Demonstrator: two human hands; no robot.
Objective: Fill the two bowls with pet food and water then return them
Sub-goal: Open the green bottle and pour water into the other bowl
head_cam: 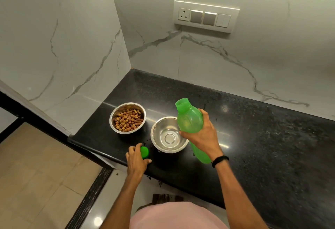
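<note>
Two steel bowls stand on the black counter (253, 147). The left bowl (127, 118) holds brown pet food pellets. The right bowl (169, 135) has nothing visible in it. My right hand (203, 134) grips a green plastic bottle (190, 120) around its middle, tilted with its uncapped mouth pointing up and left, over the right rim of the right bowl. My left hand (136, 158) rests at the counter's front edge, fingers around the green bottle cap (144, 152), just left of the right bowl.
Marble walls close the corner behind and to the left of the bowls. A switch panel (205, 16) sits on the back wall. The counter runs on to the right. Tiled floor (36, 174) lies below on the left.
</note>
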